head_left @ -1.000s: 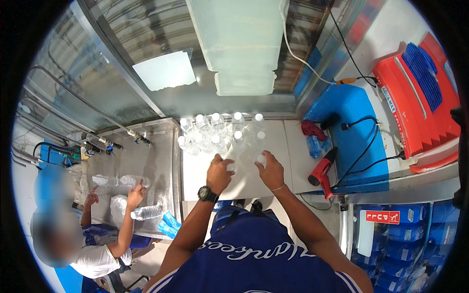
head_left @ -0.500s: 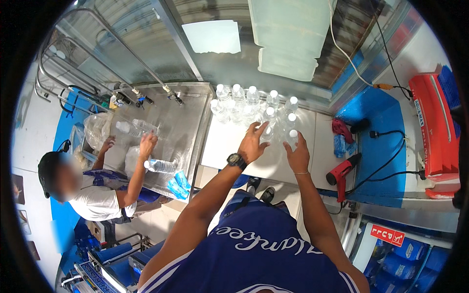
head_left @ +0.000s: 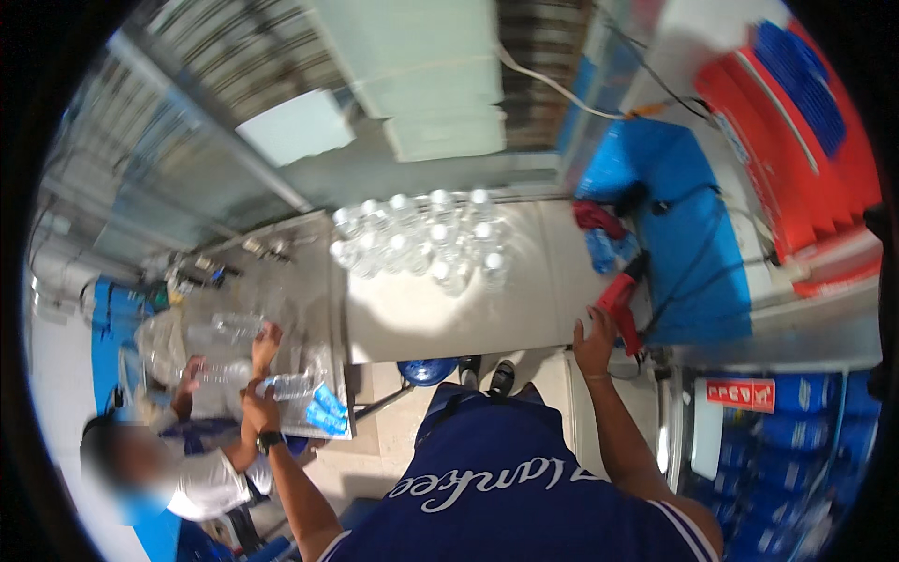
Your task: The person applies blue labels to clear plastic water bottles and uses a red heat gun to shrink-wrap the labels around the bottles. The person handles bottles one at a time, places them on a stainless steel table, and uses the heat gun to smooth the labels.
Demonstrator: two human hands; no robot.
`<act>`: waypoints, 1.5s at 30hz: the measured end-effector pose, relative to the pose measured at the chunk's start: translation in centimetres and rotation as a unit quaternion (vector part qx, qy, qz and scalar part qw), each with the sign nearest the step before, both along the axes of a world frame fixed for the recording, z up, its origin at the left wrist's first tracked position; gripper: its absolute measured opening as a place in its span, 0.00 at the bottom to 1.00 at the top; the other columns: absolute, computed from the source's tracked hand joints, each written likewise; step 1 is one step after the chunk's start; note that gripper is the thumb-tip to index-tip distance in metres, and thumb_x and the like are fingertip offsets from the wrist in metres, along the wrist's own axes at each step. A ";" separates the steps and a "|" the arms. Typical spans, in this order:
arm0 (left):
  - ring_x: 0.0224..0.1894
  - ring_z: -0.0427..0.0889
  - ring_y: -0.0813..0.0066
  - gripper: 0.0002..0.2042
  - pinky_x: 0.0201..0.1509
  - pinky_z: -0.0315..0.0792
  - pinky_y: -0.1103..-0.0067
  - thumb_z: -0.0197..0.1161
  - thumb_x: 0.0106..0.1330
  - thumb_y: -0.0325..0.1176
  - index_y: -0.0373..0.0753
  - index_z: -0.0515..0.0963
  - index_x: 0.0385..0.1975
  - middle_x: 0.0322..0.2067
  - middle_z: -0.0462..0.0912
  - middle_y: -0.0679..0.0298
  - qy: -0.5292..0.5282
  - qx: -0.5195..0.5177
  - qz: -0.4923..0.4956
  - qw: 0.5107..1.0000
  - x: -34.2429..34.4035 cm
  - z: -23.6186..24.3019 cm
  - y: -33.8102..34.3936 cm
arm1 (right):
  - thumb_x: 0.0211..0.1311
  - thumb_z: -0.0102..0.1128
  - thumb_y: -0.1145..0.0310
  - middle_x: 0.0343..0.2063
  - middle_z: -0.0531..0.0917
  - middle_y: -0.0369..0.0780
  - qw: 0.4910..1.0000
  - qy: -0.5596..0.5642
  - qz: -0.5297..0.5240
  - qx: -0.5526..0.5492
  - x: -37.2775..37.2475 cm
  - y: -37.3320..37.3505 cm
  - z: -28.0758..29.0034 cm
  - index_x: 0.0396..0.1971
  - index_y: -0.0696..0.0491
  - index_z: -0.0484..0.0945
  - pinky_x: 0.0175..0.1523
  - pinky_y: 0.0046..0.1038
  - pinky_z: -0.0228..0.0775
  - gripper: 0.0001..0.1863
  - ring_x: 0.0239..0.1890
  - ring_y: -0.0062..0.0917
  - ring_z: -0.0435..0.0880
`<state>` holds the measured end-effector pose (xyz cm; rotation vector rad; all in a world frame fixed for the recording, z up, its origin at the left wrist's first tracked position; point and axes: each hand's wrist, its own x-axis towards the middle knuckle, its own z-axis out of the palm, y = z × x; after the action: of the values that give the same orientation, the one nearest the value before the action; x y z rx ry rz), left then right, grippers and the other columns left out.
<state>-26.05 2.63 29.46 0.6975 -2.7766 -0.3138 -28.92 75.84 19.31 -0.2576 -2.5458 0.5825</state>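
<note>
My left hand, with a black watch on its wrist, reaches over the metal counter at the left. It is at the cap end of a clear plastic bottle lying on its side; blur hides whether the fingers grip it. Flat blue plastic labels lie beside that bottle. My right hand is open and holds nothing, at the front edge of the white table. Just right of it lies a red heat gun. Several clear bottles with white caps stand grouped at the back of the table.
A co-worker in a white shirt stands at the left, with hands among clear bottles on the metal counter. A blue stool is under the table. A dark red cloth and a blue-labelled bottle lie near the right wall.
My left hand has swung from the standing bottles to the lying bottle at the left. My right hand has drawn back from the bottles toward the heat gun. The view has shifted.
</note>
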 end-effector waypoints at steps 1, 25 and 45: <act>0.49 0.82 0.46 0.17 0.55 0.75 0.61 0.75 0.53 0.24 0.38 0.85 0.44 0.48 0.82 0.46 0.006 -0.004 -0.030 1.000 -0.8 0.2 1.2 | 0.63 0.68 0.68 0.52 0.82 0.50 1.000 0.004 -0.007 -0.024 -0.3 1.2 -0.4 0.52 0.58 0.79 0.63 0.46 0.70 0.19 0.56 0.47 0.79; 0.53 0.80 0.54 0.30 0.50 0.82 0.66 0.75 0.60 0.27 0.46 0.77 0.65 0.57 0.74 0.50 0.015 0.168 -0.251 0.953 -14.7 -2.3 28.0 | 0.68 0.66 0.52 0.53 0.85 0.50 0.917 -0.368 -0.123 0.087 -18.7 11.4 -3.8 0.70 0.53 0.67 0.68 0.55 0.64 0.36 0.61 0.45 0.80; 0.50 0.85 0.55 0.11 0.51 0.80 0.67 0.70 0.65 0.28 0.40 0.85 0.47 0.45 0.84 0.53 -0.108 0.375 -0.451 0.803 -5.3 -4.6 37.1 | 0.47 0.84 0.56 0.61 0.77 0.57 0.955 -0.267 -0.090 -0.090 -18.9 13.9 -3.5 0.68 0.60 0.69 0.68 0.40 0.72 0.49 0.64 0.48 0.77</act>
<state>-31.35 39.69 24.88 -0.6142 -2.9289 -1.6495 -47.87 89.76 15.77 -0.7993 -2.9332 0.7556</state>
